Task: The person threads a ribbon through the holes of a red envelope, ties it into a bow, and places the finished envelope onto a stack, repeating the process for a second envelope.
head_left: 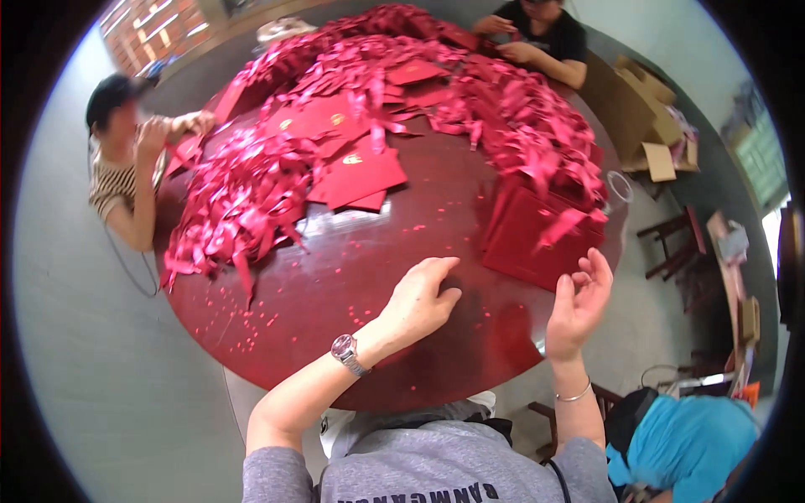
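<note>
My left hand (423,293) hovers over the bare near part of the round table, fingers bent and thumb apart, with nothing in it. Farther right, my right hand (580,306) is raised palm up with loosely curled fingers, also holding nothing. It is nearest to a stack of flat dark red bags (524,239) with pink-red ribbons on top. Beyond my left hand lie flat red bags (365,178) with small gold emblems. A big heap of pink-red ribbons (243,197) spreads beside them on the left.
The glossy red round table (436,226) carries tiny red scraps. A co-worker in stripes (126,180) sits left; another in black (558,42) sits far right. Cardboard boxes (641,109), a wooden stool (673,243) and a person in turquoise (696,440) are at right.
</note>
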A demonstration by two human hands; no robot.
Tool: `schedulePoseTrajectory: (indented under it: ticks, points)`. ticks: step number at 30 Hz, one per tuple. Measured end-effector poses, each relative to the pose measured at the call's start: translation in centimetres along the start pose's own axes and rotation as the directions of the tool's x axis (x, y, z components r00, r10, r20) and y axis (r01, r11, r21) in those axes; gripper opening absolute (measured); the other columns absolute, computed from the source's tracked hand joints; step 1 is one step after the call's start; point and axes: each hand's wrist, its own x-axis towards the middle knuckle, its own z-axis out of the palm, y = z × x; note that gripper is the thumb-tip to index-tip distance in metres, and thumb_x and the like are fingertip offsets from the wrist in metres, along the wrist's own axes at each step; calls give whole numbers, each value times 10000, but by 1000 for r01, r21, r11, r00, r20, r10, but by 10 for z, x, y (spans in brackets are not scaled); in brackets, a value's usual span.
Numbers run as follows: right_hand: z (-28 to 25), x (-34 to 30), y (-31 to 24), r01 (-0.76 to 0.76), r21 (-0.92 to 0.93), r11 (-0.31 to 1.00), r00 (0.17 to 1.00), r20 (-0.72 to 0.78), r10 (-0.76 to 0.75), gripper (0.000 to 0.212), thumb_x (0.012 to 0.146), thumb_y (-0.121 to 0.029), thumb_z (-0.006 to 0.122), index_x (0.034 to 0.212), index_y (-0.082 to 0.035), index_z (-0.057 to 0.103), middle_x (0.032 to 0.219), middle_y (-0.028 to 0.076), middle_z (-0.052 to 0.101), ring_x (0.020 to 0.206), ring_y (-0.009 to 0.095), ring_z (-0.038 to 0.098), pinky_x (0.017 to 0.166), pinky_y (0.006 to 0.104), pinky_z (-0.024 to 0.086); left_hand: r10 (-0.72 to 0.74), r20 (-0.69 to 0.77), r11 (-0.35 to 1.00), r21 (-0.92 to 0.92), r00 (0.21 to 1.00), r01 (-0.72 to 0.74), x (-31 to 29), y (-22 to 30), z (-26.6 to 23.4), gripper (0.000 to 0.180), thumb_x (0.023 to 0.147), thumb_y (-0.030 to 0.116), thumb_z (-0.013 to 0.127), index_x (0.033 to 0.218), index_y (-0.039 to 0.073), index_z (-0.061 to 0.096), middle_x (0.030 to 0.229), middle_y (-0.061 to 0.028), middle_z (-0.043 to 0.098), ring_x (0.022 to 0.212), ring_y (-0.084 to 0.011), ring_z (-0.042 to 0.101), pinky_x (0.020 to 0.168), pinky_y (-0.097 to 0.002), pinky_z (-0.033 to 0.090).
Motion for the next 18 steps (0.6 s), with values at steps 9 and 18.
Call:
schedulePoseTrajectory:
  ticks: [9, 18]
  points:
    - [169, 12, -44, 381, 74, 921, 672, 662, -332, 464, 786, -34, 660, 1242, -21, 574, 1291, 192, 536, 1202, 375, 510, 1017, 442, 428, -181, -144, 983, -8, 973, 182, -41, -37, -76, 387, 856, 86, 662, 1223, -19, 601, 1131, -187, 644, 971, -276, 659, 839, -357, 540]
    - [295, 41, -19, 608, -194, 770, 448, 884, -132, 515, 835, -209, 668, 1263, 29, 510, 1186, 224, 581, 1147, 372, 557, 943, 460, 465, -356, -218, 897, -352, 909, 267, -64, -63, -108, 311, 917, 47, 626, 1219, -23, 609, 1109, -105, 679, 992, -150, 643, 860, -289, 528]
